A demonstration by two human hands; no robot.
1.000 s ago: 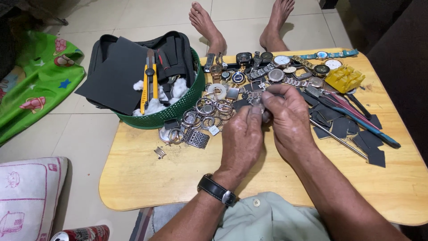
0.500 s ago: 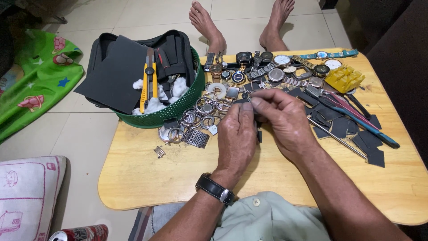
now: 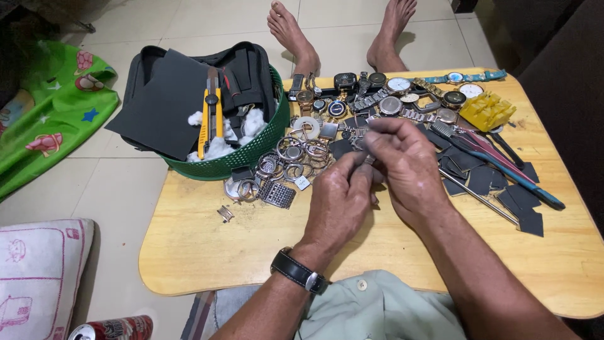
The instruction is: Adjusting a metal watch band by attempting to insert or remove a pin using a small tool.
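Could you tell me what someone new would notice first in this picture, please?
Both hands meet over the middle of the wooden table, the left hand and right hand pinching a small metal part between them. Behind them lies a heap of watches, and at far left a green basket with a yellow knife.

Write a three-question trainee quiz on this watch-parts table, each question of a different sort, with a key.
1. True or false: the yellow utility knife lies in the green basket.
2. Multiple choice: the black wristwatch is worn on
A. the left hand's wrist
B. the right hand's wrist
C. neither wrist
3. Fill in: the yellow plastic piece sits near the wooden table's far ______ corner.

Key: 1 true; 2 A; 3 right.
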